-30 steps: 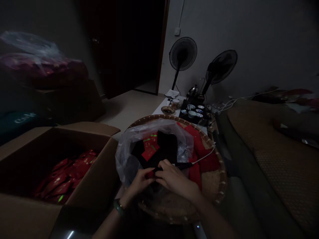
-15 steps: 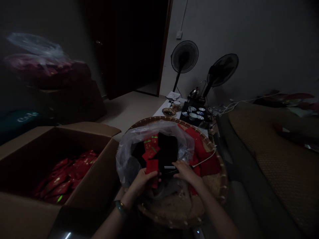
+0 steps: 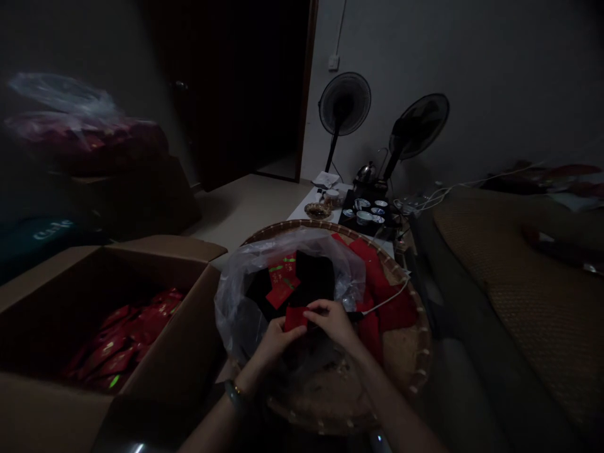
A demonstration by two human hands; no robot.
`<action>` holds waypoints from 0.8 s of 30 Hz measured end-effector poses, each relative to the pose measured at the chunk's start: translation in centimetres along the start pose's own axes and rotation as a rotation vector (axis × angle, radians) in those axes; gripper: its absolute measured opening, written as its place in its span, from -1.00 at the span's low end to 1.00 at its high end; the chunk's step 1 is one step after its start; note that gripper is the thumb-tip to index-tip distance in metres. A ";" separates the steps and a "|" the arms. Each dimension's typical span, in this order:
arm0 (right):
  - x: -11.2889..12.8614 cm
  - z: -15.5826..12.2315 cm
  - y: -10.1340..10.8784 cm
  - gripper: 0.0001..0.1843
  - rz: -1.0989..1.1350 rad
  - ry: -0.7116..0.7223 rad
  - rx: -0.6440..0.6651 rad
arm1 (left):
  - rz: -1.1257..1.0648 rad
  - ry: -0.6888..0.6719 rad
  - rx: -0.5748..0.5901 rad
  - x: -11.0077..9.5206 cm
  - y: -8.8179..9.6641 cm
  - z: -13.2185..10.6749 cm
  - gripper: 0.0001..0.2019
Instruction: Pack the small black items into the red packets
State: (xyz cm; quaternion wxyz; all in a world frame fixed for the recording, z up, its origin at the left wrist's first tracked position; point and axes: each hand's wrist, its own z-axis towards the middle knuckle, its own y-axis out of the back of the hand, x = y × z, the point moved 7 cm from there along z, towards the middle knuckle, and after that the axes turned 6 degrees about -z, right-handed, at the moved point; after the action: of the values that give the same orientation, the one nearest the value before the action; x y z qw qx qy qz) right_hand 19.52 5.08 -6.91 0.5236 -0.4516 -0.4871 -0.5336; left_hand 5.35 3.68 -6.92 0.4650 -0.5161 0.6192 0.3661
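Both my hands meet over a round woven basket (image 3: 406,371) in front of me. My left hand (image 3: 274,343) and my right hand (image 3: 334,322) pinch a small red packet (image 3: 295,318) between their fingers. Just beyond them lies a clear plastic bag (image 3: 245,283) holding black pieces and more red packets (image 3: 282,282). Further red packets (image 3: 382,289) lie on the right side of the basket, with a thin white cord (image 3: 384,299) across them.
An open cardboard box (image 3: 56,352) with several red packets (image 3: 117,340) stands at the left. Behind the basket is a low table with a tea set (image 3: 365,211) and two standing fans (image 3: 344,107). A sofa (image 3: 519,289) runs along the right.
My right hand has come back left from the black item to join the left hand on the red packet, which now sits a little higher.
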 end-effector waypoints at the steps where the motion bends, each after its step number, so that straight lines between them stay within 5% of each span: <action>1: -0.3 0.0 0.0 -0.73 0.019 -0.017 -0.007 | -0.008 -0.021 -0.018 -0.4 0.0 -0.1 -0.57; 10: -1.3 -0.3 -0.5 -0.75 0.146 -0.042 0.036 | -0.135 -0.100 -0.145 -0.9 0.8 -0.1 -0.66; 24: -2.2 0.0 -1.2 -0.69 0.147 -0.123 0.107 | -0.120 0.123 0.062 0.1 -0.3 0.0 -0.62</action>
State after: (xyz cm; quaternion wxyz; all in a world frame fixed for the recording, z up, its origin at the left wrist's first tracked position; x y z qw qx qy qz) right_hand 18.38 5.35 -9.11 0.5540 -0.4893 -0.5116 -0.4381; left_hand 5.62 3.64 -6.98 0.4628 -0.5592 0.6256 0.2860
